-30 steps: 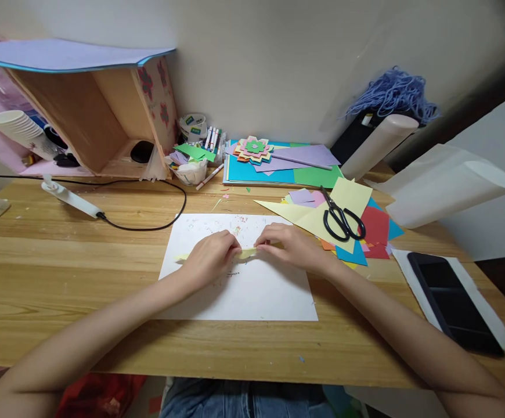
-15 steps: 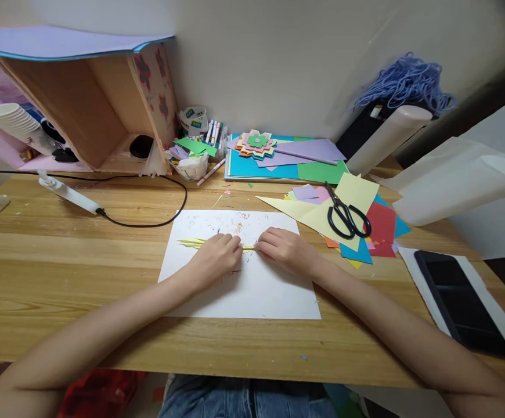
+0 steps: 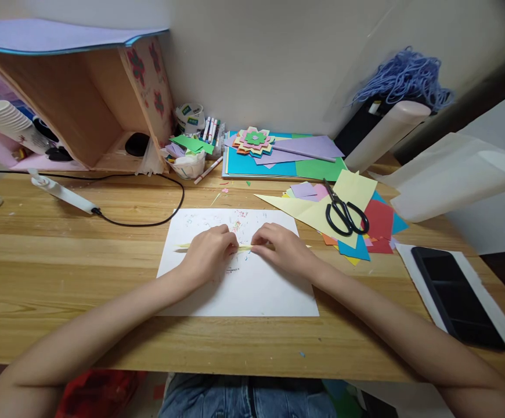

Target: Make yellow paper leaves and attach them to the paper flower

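A thin, folded strip of yellow paper (image 3: 244, 248) lies crosswise over a white sheet (image 3: 244, 296) marked with coloured specks. My left hand (image 3: 211, 248) is closed on the strip left of its middle, fingers curled down. My right hand (image 3: 281, 248) pinches it a short way to the right, thumb below and fingers above. Between the hands a short length of the strip shows. Its pointed left end sticks out past my left hand, and a small tip shows beyond my right hand. The rest is hidden under the hands.
Black-handled scissors (image 3: 346, 215) lie on coloured paper scraps (image 3: 378, 226) to the right. A phone (image 3: 459, 299) rests at far right. Behind are a layered paper flower (image 3: 256, 141), a tub of scraps (image 3: 189, 165) and a wooden box (image 3: 74, 110). A black cable (image 3: 148, 224) curves at left.
The strip looks narrower, and its left end is less spread. My left hand has moved slightly left and my right fingers are more bent. The whole view has shifted a little.
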Motion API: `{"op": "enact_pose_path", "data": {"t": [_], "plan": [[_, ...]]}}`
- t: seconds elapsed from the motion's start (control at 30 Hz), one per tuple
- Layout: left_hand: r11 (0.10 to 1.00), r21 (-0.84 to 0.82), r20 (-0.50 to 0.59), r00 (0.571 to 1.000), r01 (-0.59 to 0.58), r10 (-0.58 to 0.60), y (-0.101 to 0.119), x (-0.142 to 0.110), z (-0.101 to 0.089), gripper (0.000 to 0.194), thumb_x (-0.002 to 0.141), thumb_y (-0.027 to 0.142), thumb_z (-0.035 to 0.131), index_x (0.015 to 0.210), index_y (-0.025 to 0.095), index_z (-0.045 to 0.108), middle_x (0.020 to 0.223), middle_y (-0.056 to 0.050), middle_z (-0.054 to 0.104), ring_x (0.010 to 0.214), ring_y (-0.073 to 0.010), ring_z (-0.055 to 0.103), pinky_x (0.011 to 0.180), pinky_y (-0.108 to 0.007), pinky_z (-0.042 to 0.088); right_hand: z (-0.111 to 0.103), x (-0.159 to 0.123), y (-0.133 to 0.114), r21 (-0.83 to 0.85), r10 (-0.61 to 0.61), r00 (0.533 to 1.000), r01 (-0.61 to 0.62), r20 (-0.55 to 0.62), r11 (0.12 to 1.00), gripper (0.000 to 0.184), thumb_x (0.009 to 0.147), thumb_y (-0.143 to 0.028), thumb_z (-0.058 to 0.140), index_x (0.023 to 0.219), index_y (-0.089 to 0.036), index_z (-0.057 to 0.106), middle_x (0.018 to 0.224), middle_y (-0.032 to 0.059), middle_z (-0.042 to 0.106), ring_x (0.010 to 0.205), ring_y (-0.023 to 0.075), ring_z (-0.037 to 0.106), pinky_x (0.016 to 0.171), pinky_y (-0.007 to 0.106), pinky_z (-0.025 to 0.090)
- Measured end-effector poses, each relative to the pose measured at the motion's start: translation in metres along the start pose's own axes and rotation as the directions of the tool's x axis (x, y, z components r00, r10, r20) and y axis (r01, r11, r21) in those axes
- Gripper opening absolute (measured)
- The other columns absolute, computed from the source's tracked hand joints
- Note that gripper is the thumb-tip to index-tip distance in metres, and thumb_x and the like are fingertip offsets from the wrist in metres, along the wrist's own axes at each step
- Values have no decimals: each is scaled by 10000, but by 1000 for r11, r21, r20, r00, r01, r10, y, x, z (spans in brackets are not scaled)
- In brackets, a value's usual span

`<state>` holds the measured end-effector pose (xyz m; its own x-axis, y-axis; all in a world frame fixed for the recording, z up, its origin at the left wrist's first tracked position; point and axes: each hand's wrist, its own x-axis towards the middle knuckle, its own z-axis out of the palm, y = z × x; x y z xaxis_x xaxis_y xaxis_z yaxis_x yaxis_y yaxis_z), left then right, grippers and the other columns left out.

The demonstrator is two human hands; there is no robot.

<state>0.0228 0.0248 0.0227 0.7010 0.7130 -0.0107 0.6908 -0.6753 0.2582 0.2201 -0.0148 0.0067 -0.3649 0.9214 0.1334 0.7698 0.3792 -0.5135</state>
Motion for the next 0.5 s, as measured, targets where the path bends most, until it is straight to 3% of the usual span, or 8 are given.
{"op": "enact_pose_path", "data": {"t": [0.1, 0.2, 0.4, 0.5], "plan": [[993, -116, -3, 1000, 22, -22, -3, 0, 4, 140, 789, 109, 476, 842, 174, 588, 783, -28, 577, 710, -164, 538, 577, -260, 365, 3, 0, -3, 5, 24, 1000, -24, 6, 1000, 32, 818, -170, 572, 824, -184, 544, 836, 37, 589, 790, 171, 513, 659, 288, 400], [992, -123, -6, 1000, -17, 17, -2, -2, 8, 138, 781, 93, 465, 846, 163, 565, 777, -30, 559, 719, -166, 520, 595, -265, 375, 4, -1, -7, -28, 3, 1000, -3, 2, 1000, 26, 838, -164, 529, 824, -184, 538, 862, 49, 574, 805, 176, 501, 656, 290, 397], [998, 56, -140, 989, -30, 38, 10, -7, 1, 144, 795, 79, 448, 844, 161, 556, 846, -53, 553, 738, -176, 497, 615, -283, 371, -1, -3, -14, -91, -91, 993, 84, -80, 992, 83, 834, -116, 480, 815, -171, 539, 866, 61, 578, 826, 183, 487, 706, 297, 395], [993, 112, -145, 988, -39, 55, 15, -11, 0, 164, 798, 55, 442, 789, 162, 567, 785, -40, 579, 709, -177, 498, 615, -295, 362, -2, -4, -12, -143, -147, 986, 136, -74, 980, 112, 838, -121, 477, 776, -169, 558, 794, 60, 583, 771, 181, 488, 675, 294, 384]]}}
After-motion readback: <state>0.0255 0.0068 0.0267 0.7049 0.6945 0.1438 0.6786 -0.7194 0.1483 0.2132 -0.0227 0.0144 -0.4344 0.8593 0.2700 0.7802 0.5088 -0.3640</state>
